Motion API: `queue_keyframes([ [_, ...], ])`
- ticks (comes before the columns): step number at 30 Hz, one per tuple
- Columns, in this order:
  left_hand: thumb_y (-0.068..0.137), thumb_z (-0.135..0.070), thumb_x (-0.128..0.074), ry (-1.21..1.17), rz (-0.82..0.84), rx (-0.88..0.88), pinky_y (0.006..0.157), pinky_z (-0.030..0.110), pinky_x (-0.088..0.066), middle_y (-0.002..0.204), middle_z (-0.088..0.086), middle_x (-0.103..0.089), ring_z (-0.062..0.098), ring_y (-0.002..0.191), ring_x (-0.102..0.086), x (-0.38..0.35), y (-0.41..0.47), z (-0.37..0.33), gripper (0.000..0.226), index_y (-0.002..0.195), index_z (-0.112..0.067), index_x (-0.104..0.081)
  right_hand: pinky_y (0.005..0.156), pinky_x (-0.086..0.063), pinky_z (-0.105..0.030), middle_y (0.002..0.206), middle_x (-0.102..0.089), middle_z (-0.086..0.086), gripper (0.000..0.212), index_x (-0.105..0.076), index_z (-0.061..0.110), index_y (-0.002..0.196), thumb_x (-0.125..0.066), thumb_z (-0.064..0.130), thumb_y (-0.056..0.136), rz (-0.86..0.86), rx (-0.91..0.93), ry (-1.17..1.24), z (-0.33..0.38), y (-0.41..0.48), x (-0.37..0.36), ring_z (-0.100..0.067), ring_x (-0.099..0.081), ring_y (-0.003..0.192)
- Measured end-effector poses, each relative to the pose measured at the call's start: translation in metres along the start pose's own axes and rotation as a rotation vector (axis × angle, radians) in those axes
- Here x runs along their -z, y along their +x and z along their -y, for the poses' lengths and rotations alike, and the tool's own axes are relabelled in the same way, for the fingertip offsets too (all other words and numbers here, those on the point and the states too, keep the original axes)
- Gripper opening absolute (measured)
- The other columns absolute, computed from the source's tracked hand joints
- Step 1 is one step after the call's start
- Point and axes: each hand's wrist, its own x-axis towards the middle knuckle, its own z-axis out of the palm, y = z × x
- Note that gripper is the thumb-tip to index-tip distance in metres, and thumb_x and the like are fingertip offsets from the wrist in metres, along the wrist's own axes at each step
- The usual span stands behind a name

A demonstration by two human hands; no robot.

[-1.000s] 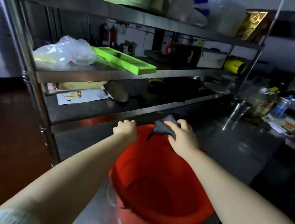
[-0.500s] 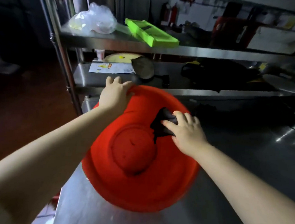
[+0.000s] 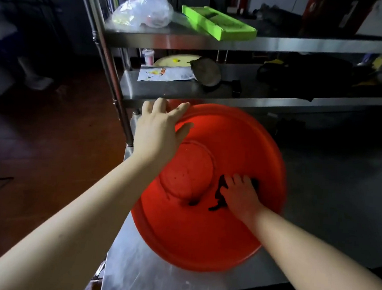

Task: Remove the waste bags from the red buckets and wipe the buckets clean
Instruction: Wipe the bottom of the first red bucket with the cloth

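Hands flat: left hand (image 3: 156,133) on red bucket (image 3: 242,146) rim, right hand (image 3: 242,198) pressing cloth (image 3: 220,190) inside its upward-facing mouth.

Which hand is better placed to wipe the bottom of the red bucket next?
Right, I'd judge. The right hand presses the dark cloth against the inner wall of the red bucket beside its bottom; the left hand rests on the rim, holding no cloth.

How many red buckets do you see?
1. The red bucket lies tipped on the steel table; the right hand presses a dark cloth inside. Others may be hidden.
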Motion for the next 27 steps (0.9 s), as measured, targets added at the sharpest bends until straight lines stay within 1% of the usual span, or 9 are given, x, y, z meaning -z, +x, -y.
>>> queue_keyframes([
  [6, 0.094, -0.038, -0.059, 0.057, -0.168, 0.047, 0.062, 0.037, -0.044, 0.087, 0.014, -0.053, 0.032, 0.08, -0.046, -0.01, -0.015, 0.0, 0.029, 0.121, -0.029, -0.066, 0.112, -0.015, -0.053, 0.153, -0.027, -0.013, 0.05, -0.036, 0.031, 0.143, -0.039, 0.033, 0.093, 0.338, -0.19, 0.59, 0.112, 0.048, -0.028, -0.038, -0.021, 0.141],
  [9, 0.094, -0.038, -0.059, 0.086, -0.231, 0.027, 0.061, 0.036, -0.04, 0.083, 0.013, -0.051, 0.03, 0.075, -0.046, -0.018, -0.013, 0.004, 0.027, 0.119, -0.03, -0.067, 0.116, -0.022, -0.045, 0.151, -0.037, -0.007, 0.054, -0.038, 0.028, 0.144, -0.048, 0.027, 0.09, 0.127, -0.11, 1.254, 0.163, 0.067, 0.02, -0.028, -0.031, 0.14],
  [11, 0.095, -0.038, -0.057, 0.111, -0.239, 0.0, 0.06, 0.035, -0.039, 0.083, 0.012, -0.051, 0.03, 0.076, -0.046, -0.02, -0.012, 0.007, 0.027, 0.119, -0.03, -0.066, 0.114, -0.027, -0.044, 0.148, -0.04, -0.007, 0.051, -0.038, 0.019, 0.144, -0.047, 0.026, 0.095, -0.03, -0.099, 1.443, 0.171, 0.074, 0.031, -0.024, -0.036, 0.135],
  [13, 0.096, -0.04, -0.054, 0.115, -0.227, -0.031, 0.061, 0.036, -0.038, 0.086, 0.012, -0.052, 0.031, 0.078, -0.047, -0.02, -0.011, 0.007, 0.028, 0.12, -0.03, -0.065, 0.114, -0.026, -0.049, 0.147, -0.04, -0.013, 0.055, -0.036, 0.016, 0.146, -0.041, 0.027, 0.092, -0.046, 0.015, 1.302, 0.161, 0.062, 0.019, -0.03, -0.037, 0.135],
  [15, 0.095, -0.041, -0.053, 0.104, -0.204, -0.066, 0.063, 0.036, -0.038, 0.088, 0.012, -0.053, 0.031, 0.08, -0.047, -0.019, -0.011, 0.006, 0.03, 0.121, -0.03, -0.064, 0.118, -0.016, -0.044, 0.154, -0.03, -0.006, 0.055, -0.031, 0.027, 0.149, -0.039, 0.023, 0.095, 0.108, 0.076, 0.914, 0.126, 0.051, -0.02, -0.032, -0.026, 0.141],
  [19, 0.096, -0.038, -0.053, 0.078, -0.19, -0.104, 0.067, 0.038, -0.04, 0.086, 0.012, -0.052, 0.03, 0.078, -0.047, -0.022, -0.01, 0.004, 0.029, 0.121, -0.029, -0.064, 0.111, -0.019, -0.048, 0.151, -0.031, -0.006, 0.043, -0.039, 0.028, 0.142, -0.03, 0.023, 0.101, 0.241, -0.185, 0.111, 0.035, 0.055, -0.044, -0.036, -0.021, 0.139],
  [21, 0.095, -0.037, -0.054, 0.066, -0.207, -0.099, 0.066, 0.037, -0.038, 0.084, 0.013, -0.051, 0.03, 0.076, -0.047, -0.025, -0.009, 0.003, 0.028, 0.12, -0.028, -0.065, 0.109, -0.023, -0.048, 0.148, -0.033, -0.009, 0.044, -0.039, 0.022, 0.142, -0.031, 0.023, 0.099, 0.188, -0.306, 0.059, 0.034, 0.06, -0.047, -0.036, -0.025, 0.136],
  [24, 0.093, -0.035, -0.059, 0.046, -0.235, -0.132, 0.061, 0.036, -0.038, 0.081, 0.014, -0.052, 0.03, 0.073, -0.048, -0.028, -0.008, -0.007, 0.027, 0.117, -0.028, -0.067, 0.107, -0.025, -0.047, 0.145, -0.038, -0.008, 0.039, -0.044, 0.025, 0.136, -0.034, 0.026, 0.098, 0.249, -0.457, 0.443, 0.096, 0.061, -0.058, -0.034, -0.029, 0.134],
  [27, 0.088, -0.035, -0.063, 0.065, -0.231, -0.161, 0.059, 0.035, -0.039, 0.081, 0.013, -0.054, 0.03, 0.072, -0.051, -0.029, -0.008, -0.022, 0.028, 0.115, -0.03, -0.068, 0.093, -0.04, -0.039, 0.13, -0.055, -0.005, 0.035, -0.051, 0.025, 0.129, -0.041, 0.033, 0.097, 0.108, -0.418, 1.332, 0.149, 0.06, 0.0, -0.026, -0.05, 0.12],
])
